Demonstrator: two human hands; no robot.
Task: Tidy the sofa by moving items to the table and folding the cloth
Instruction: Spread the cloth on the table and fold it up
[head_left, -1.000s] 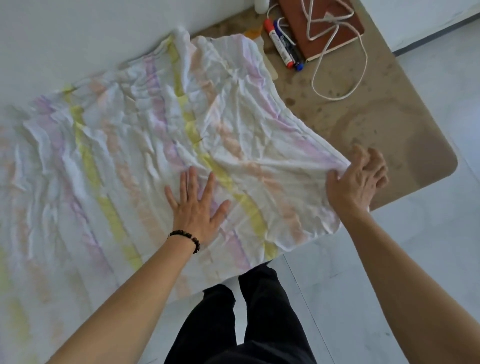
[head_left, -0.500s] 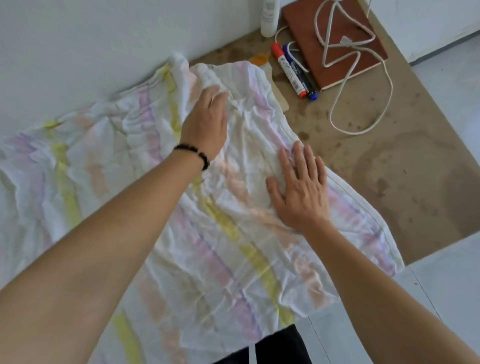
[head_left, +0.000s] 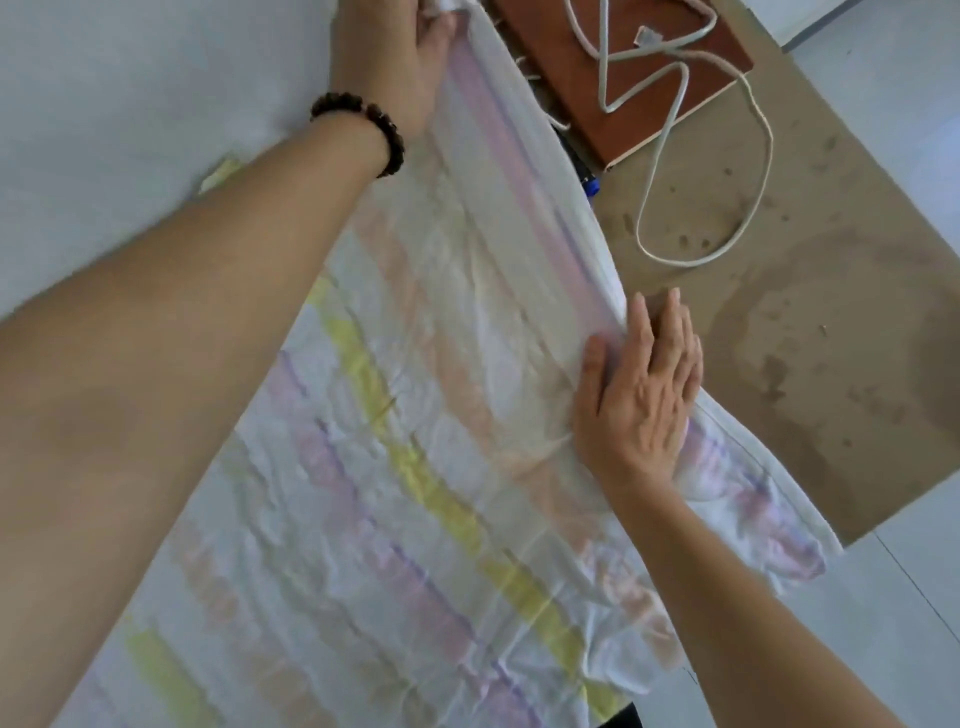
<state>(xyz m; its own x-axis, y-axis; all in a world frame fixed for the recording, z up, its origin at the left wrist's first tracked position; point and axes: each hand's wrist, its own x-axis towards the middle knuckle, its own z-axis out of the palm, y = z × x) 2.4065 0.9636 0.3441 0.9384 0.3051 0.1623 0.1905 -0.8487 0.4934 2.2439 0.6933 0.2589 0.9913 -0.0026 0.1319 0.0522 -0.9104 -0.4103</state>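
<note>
- A wrinkled white cotton cloth with pastel yellow, pink, purple and peach stripes (head_left: 415, 467) lay spread across the middle of the view, running from 7 o'clock up to 12 o'clock, partly on the pale white sofa surface (head_left: 130, 104) and partly over the edge of the brown speckled table (head_left: 831, 312).
- The left hand (head_left: 395, 57), with a dark beaded bracelet (head_left: 363, 130) on its wrist, was at 12 o'clock with its fingers closed around the far corner of the cloth, the tips cut off by the frame edge.
- The right hand (head_left: 639, 395) lay at 3 o'clock of the cloth's centre, flat with palm down and fingers held close together, pressing the cloth's right edge, fingertips reaching onto the table.
- A reddish-brown notebook (head_left: 623, 67) sat on the table at 1 o'clock, and a white cable (head_left: 758, 156) looped over it and onto the tabletop.
- A blue marker tip (head_left: 591, 186) poked out from under the cloth edge, just beside the notebook.
- Pale grey floor tiles (head_left: 909, 597) showed at 4 o'clock.
</note>
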